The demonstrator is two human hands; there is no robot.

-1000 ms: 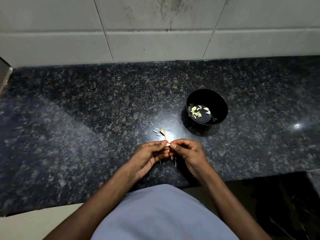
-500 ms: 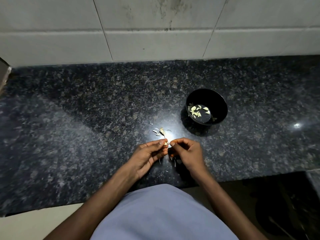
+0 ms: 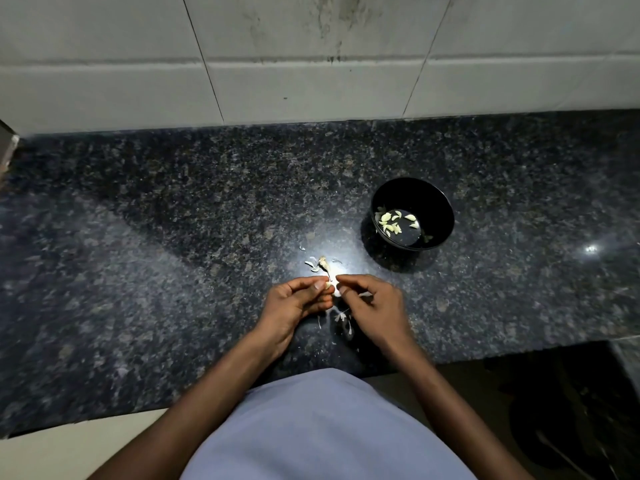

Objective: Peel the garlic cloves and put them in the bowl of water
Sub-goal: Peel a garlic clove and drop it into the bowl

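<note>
Both hands — left (image 3: 294, 303), right (image 3: 372, 306) — pinch one clove (image 3: 331, 287) between them above the counter (image 3: 138, 271). The bowl (image 3: 440, 206) sits beyond, right — peeled cloves (image 3: 389, 223) inside.

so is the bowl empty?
No, the bowl already holds several peeled cloves lying in the water at its bottom.

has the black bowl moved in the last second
No. The black bowl sits at the same spot on the granite counter, right of the skin scraps.
</note>
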